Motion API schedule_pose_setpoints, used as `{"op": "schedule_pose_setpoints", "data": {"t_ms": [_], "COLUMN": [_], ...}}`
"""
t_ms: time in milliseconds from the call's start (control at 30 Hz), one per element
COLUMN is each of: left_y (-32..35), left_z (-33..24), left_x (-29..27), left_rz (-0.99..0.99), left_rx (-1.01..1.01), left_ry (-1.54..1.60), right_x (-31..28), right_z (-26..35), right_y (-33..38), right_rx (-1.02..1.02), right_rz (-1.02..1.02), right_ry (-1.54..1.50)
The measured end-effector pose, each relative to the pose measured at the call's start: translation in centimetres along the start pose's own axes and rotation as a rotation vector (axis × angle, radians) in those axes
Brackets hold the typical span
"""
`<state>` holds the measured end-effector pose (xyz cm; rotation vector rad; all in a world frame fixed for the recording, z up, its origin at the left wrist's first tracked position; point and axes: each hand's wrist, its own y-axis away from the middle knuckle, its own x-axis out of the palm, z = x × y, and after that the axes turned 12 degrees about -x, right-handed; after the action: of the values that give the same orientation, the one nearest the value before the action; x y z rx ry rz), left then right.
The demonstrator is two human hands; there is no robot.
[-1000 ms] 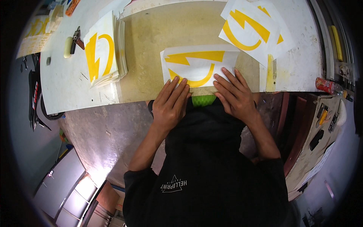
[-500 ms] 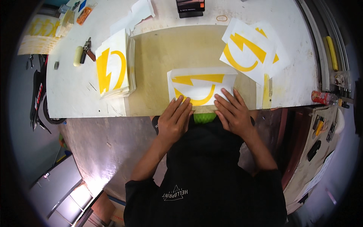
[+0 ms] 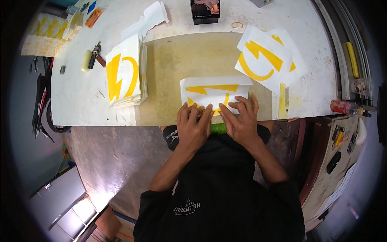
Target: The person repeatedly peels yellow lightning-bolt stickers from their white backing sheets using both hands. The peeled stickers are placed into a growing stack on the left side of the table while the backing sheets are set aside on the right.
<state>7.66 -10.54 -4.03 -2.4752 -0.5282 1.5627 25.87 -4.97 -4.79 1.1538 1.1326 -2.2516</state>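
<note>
A white sheet (image 3: 217, 81) with a yellow bolt-and-curve print lies at the near edge of the table, a plain strip along its far side. My left hand (image 3: 194, 126) has bent fingers closed on its near edge, left of the middle. On the right of that edge, my right hand (image 3: 243, 123) grips likewise, fingers curled and fingertips on the print. The two hands nearly meet, and they hide much of the near edge. To the left stands a thick stack of similar printed sheets (image 3: 125, 76). More printed sheets (image 3: 262, 60) lie overlapping to the right.
A tan mat (image 3: 173, 56) covers the table's middle. A phone on a stand (image 3: 205, 12) and a rubber band (image 3: 237, 25) are at the back. Left lie a pale yellow-handled tool (image 3: 86, 60) and a cutter-like tool (image 3: 96, 54). A red-labelled bottle (image 3: 342, 107) lies at the right edge.
My hands have come closer together along the sheet's near edge. The fingers, flatter before, are now bent at that edge. The whole view has shifted slightly downward.
</note>
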Motion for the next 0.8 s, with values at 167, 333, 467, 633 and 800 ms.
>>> {"op": "schedule_pose_setpoints", "data": {"t_ms": [167,333,467,633,800], "left_y": [-0.6,-0.5,-0.3,-0.3,-0.7], "left_z": [2.5,4.3,4.6,4.7,3.9], "left_x": [-2.4,-3.4,-3.1,-3.2,-3.5], "left_rz": [0.045,0.022,0.05,0.057,0.049], "left_rx": [-0.083,-0.076,-0.098,-0.1,-0.096], "left_ry": [0.005,0.0,0.008,0.012,-0.001], "right_x": [-1.5,-1.3,2.2,-2.7,-4.5], "right_z": [-0.7,1.0,3.4,-1.3,-2.3], "right_y": [0.0,-1.1,-3.3,1.2,2.1], "right_rx": [0.016,0.055,0.019,0.163,0.235], "right_rz": [0.037,0.053,0.06,0.102,0.039], "right_ry": [0.045,0.082,-0.033,0.111,0.12]}}
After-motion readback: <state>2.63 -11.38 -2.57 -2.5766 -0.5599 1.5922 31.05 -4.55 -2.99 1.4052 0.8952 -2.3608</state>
